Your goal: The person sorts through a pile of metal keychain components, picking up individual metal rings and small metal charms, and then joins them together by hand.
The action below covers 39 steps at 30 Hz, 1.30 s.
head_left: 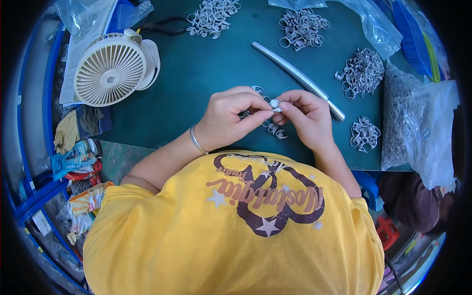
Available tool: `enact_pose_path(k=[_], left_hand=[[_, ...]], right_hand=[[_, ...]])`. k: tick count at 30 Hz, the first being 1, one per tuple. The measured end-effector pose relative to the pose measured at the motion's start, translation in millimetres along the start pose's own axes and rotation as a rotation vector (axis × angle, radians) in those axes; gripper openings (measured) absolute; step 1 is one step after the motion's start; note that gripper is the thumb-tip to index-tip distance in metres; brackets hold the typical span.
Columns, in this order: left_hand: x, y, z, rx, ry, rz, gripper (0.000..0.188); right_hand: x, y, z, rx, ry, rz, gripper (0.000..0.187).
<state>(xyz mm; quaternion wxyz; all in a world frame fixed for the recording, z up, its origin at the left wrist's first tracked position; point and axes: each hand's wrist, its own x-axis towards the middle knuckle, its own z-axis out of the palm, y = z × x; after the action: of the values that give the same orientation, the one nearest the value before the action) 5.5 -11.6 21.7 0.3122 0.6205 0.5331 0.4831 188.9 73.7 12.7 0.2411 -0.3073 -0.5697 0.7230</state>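
Just above the near edge of the table, my left hand (232,116) and my right hand (309,117) meet fingertip to fingertip. Both are closed in a pinch on a small silver-grey ring (275,103) with a round, pale face. A second small pale part shows just below that face; whether it belongs to the same ring I cannot tell. Under and between my hands lies a loose group of rings (276,131), partly hidden by my left fingers. A tapered metal ring mandrel (297,76) lies slantwise beyond my right hand, close to its knuckles.
Piles of rings lie at the far left (212,18), far right (303,27), right (363,73) and near right (365,133). A bulging clear bag (400,120) stands on the right edge. Dark-handled pliers (167,27) and a cream fan (110,73) are at left. Another person's dark sleeve (413,199) shows at right.
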Motion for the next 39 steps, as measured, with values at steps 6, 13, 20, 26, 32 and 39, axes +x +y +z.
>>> enact_pose_path(k=[6, 13, 20, 26, 32, 39], left_hand=[[0.6, 1.0, 0.9, 0.063, 0.010, 0.108, 0.009], [-0.6, 1.9, 0.4, 0.109, -0.005, 0.173, 0.011], [-1.4, -0.8, 1.4, 0.011, -0.001, 0.019, 0.010], [-2.5, -3.7, 1.8, -0.050, -0.012, -0.073, 0.009], [-3.2, -3.5, 2.3, -0.102, 0.004, -0.097, 0.009], [-3.1, -3.8, 2.4, -0.056, 0.018, -0.056, 0.010]], right_hand=[[3.8, 4.2, -7.8, 0.128, -0.096, 0.087, 0.012], [5.5, 8.9, -8.7, 0.080, -0.108, -0.003, 0.011], [4.5, 8.2, -7.5, 0.073, -0.066, -0.013, 0.011], [6.5, 3.6, -6.9, -0.302, 0.005, -0.355, 0.007], [8.9, 0.6, -5.8, -0.473, 0.038, -0.579, 0.009], [8.9, 2.0, -5.4, -0.475, 0.045, -0.592, 0.010]])
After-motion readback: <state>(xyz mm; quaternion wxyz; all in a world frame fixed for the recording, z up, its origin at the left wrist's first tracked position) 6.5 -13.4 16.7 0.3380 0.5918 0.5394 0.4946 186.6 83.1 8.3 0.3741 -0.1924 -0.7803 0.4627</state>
